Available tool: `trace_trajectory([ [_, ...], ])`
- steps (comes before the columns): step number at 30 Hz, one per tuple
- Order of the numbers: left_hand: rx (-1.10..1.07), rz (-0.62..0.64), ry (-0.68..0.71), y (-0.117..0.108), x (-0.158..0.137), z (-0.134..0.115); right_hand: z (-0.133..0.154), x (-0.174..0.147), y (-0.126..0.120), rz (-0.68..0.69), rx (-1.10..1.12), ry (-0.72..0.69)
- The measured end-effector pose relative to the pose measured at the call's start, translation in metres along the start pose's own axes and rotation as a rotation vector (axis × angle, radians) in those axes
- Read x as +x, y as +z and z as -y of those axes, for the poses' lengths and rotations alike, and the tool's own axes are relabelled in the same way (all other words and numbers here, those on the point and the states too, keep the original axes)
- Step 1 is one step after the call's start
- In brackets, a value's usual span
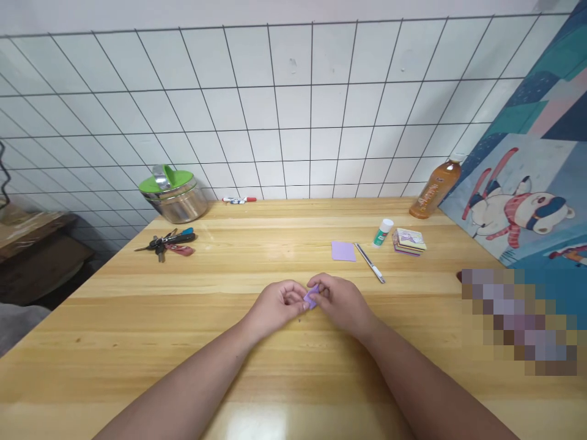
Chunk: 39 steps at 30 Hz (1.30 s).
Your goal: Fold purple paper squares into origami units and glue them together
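Note:
Between my two hands is a small piece of purple paper [311,297], partly covered by my fingers and looking folded. My left hand [280,305] pinches its left side. My right hand [342,302] grips it from the right with thumb and fingers. Just beyond my right hand lies a flat purple paper square [343,251]. A utility knife [370,263] rests at a slant beside that square. Farther right a glue stick [383,233] with a white cap stands next to a stack of paper squares [409,241].
At the back left stands a steel pot [181,205] with a green lid, a bunch of keys [169,243] in front of it. A marker [239,200] lies along the tiled wall. A drink bottle [435,186] stands back right; a pixelated patch hides something on the right.

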State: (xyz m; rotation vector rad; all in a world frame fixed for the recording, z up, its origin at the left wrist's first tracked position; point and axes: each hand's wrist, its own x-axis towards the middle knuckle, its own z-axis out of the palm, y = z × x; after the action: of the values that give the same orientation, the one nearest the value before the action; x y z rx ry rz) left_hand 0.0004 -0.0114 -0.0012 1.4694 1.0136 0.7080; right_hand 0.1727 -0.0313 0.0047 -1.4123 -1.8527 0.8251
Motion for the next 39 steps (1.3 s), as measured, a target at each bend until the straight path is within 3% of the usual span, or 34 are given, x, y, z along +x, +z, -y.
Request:
trace_trajectory([
  [3,-0.03,0.029,0.013,0.001,0.0,0.004,0.001,-0.003,-0.002,0.002,-0.134,-0.076],
  [7,-0.196,-0.038,-0.019,0.0,0.001,0.004,0.004,-0.006,-0.003,-0.117,-0.152,-0.076],
  [10,-0.238,-0.067,-0.021,0.0,0.002,0.0,0.006,-0.006,-0.001,-0.091,-0.174,-0.075],
  [28,0.027,-0.144,0.047,0.005,-0.001,0.006,0.006,-0.002,0.009,-0.081,-0.096,0.025],
  [36,0.349,-0.201,0.129,0.005,-0.005,0.007,0.008,-0.006,0.009,-0.027,-0.02,0.032],
  [39,0.364,-0.205,0.142,0.004,-0.007,0.004,0.009,-0.006,0.009,-0.008,-0.029,0.004],
])
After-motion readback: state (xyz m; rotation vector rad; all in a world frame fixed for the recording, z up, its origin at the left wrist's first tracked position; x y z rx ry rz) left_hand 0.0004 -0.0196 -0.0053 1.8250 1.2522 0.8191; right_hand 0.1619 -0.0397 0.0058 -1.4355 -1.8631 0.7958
